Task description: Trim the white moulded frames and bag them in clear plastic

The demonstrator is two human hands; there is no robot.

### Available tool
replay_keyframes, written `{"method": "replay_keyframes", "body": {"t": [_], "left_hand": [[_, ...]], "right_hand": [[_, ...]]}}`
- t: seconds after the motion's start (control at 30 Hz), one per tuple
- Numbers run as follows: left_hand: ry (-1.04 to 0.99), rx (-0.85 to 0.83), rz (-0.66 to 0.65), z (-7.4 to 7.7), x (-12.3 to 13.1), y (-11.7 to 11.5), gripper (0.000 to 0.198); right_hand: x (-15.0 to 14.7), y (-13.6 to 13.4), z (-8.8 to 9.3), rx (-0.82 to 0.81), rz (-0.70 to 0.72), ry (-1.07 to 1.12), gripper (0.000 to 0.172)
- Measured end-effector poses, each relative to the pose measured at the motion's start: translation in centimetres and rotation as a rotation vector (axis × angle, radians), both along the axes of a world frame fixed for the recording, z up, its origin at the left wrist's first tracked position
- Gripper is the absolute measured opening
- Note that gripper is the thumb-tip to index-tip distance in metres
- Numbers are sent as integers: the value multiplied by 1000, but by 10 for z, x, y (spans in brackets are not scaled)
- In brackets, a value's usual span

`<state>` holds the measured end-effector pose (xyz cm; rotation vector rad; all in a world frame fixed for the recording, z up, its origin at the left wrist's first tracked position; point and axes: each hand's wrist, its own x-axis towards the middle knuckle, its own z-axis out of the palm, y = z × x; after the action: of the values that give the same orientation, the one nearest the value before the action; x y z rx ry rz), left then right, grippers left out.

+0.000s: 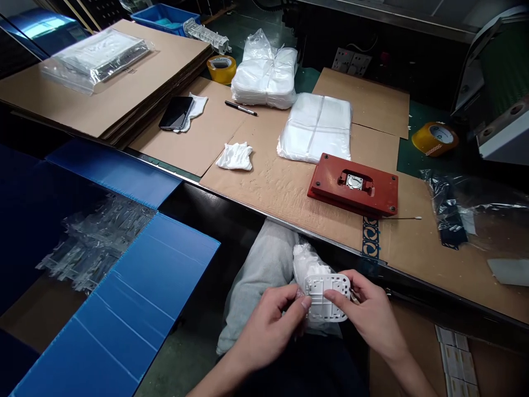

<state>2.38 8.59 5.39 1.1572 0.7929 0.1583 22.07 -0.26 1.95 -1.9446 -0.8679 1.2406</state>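
A person's left hand [275, 325] and right hand [370, 311] clasp opposite sides of a white plastic plate [321, 285], held over the lap before the counter's [256, 187] front edge. A red block [380, 190] sits near that edge.

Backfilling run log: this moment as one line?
right hand: holding white plastic part | left hand: at part's edge, contact unclear | clear bag: behind part | red block: on cardboard, metal piece inset
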Motion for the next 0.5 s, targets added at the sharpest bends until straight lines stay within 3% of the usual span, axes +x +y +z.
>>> {"method": "replay_keyframes", "body": {"t": [0.07, 0.17, 0.23, 0.3, 0.37, 0.43, 0.5], "left_hand": [[39, 133, -5, 8, 4, -1, 43], [17, 285, -125, 24, 6, -1, 41], [-36, 291, -192, 31, 3, -2, 39], [-101, 168, -195, 29, -6, -3, 38], [-172, -35, -57, 15, -16, -5, 50], [-159, -230, 224, -7, -24, -6, 65], [-58, -440, 451, -30, -25, -6, 62]], "right_hand": [[0, 0, 4, -13, 62, 14, 34], [-4, 2, 11, -4, 84, 34, 31], [-8, 5, 13, 11, 53, 65, 31], [-12, 7, 15, 20, 10, 98, 33], [-15, 8, 14, 22, -10, 129, 33], [-18, 8, 13, 29, 4, 137, 32], [-20, 8, 12, 48, 56, 116, 29]]}}
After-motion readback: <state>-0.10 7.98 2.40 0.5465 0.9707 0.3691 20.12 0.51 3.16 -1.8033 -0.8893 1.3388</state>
